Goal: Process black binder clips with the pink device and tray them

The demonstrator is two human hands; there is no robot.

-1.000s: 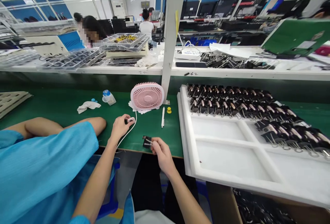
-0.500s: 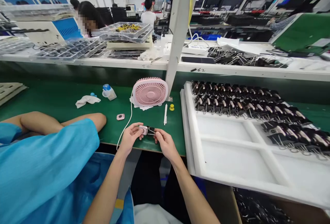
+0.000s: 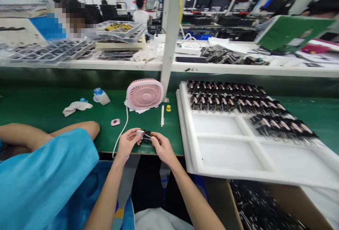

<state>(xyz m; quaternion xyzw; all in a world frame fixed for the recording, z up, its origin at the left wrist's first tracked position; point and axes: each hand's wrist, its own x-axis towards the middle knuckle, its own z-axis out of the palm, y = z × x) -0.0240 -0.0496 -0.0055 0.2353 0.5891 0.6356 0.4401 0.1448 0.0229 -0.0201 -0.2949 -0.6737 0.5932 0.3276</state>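
My left hand (image 3: 127, 142) pinches a small silver-pink part (image 3: 139, 133) at the front edge of the green bench (image 3: 47, 106). My right hand (image 3: 162, 146) grips a black binder clip (image 3: 147, 135) by its wire handles, and the clip meets the small part between the two hands. A second small pink part (image 3: 115, 122) lies on the bench to the left of my left hand. To my right stands a white foam tray (image 3: 225, 152) with rows of clipped parts (image 3: 238, 101) filling its far side.
A pink desk fan (image 3: 144, 94) with a white cable (image 3: 120, 133) stands behind my hands, beside a white pen (image 3: 162, 115) and a yellow knob (image 3: 168, 108). A cloth (image 3: 75, 107) and small bottle (image 3: 100, 96) lie left. Another person's blue-sleeved arm (image 3: 45, 166) rests at left. A box of clips (image 3: 259, 205) sits below right.
My left hand picked a small part off the bench beside the cable and brought it to the clip in my right hand. Both hands now meet at the bench's front edge.
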